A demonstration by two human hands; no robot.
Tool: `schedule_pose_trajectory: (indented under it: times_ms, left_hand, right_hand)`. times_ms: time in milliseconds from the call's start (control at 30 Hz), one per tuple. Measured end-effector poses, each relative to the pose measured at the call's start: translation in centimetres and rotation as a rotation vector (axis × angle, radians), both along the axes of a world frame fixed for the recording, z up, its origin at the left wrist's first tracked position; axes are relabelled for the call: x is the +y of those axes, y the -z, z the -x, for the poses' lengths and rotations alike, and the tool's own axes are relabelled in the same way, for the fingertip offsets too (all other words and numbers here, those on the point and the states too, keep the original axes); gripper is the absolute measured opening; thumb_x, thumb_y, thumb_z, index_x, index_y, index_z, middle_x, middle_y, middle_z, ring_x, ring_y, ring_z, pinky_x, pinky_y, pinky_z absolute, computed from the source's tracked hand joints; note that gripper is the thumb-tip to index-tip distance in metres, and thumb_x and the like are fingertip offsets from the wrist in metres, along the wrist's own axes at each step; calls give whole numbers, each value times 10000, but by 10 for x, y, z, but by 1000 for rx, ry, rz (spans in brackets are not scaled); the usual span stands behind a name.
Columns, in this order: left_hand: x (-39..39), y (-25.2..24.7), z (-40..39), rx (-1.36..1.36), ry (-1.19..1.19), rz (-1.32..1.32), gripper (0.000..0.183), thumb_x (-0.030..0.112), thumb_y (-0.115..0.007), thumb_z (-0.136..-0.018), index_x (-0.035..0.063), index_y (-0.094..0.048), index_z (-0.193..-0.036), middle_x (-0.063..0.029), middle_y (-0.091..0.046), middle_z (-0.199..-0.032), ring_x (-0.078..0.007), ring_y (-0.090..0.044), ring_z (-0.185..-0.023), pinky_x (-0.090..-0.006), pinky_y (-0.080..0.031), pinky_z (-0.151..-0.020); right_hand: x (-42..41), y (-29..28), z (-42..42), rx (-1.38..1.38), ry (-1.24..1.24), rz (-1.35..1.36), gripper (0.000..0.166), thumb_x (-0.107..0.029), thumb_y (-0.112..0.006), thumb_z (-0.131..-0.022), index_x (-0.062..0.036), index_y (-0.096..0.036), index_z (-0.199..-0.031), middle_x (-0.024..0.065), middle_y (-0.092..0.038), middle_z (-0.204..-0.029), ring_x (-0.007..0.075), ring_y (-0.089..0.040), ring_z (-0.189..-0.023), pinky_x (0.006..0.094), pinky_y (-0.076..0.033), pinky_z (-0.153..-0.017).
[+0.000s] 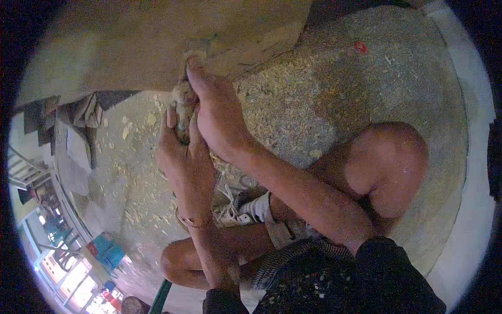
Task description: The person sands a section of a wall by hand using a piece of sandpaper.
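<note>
A small, roughly shaped pale piece, perhaps wood (183, 94), is gripped between both hands near the edge of a large brown surface (129, 47). My left hand (184, 153) holds its lower part, with the fingers around it and a thin bracelet at the wrist. My right hand (219, 106) closes on the upper part, its thumb stretched up along the piece. Whether a tool lies within the right hand cannot be told; the fingers are largely hidden. Both hands are above a floor strewn with shavings (274, 90).
Crossed bare legs and a shoe with pale laces (231, 204) are below the hands. A small red item (360, 47) lies on the floor at the upper right. At the left are folded cloth (87, 112) and a blue box (109, 251). A green bar (160, 296) stands near the bottom.
</note>
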State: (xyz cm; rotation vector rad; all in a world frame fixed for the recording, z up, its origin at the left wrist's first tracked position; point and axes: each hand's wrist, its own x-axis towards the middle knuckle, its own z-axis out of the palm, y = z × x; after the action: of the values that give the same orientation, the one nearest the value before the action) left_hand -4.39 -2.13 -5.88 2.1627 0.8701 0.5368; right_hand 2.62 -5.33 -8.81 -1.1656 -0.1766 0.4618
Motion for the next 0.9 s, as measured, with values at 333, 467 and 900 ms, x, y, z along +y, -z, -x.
schedule_pose_trajectory:
  times_ms: [333,467,900]
  left_hand:
    - [0,-4,1,-113,87,65,347,222,-599,-858,-57,-580,-1063,-271,-628,-938,-413,-614,-895,-413,-467,-777]
    - [-4,-25,-11,82,31,52,385,268,-605,-855,-50,-587,-1072,-276,-620,-963,-434,-588,-939,-429,-462,-791]
    - [-1,-5,7,212,-58,19,404,190,-586,-884,-109,-531,-1150,-280,-603,-1087,-338,-613,-1015,-375,-456,-853]
  right_hand:
    - [-9,-19,0,58,-18,-50,533,-449,-344,-975,0,-588,-821,125,-613,-747,212,-562,-709,393,-432,-683]
    - [-8,-5,-15,107,-59,-97,553,-452,-341,-975,-4,-597,-775,113,-606,-705,200,-555,-653,374,-427,-630]
    - [-5,5,6,192,-136,103,533,-489,-349,-972,-46,-605,-824,58,-578,-777,140,-517,-729,320,-413,-716]
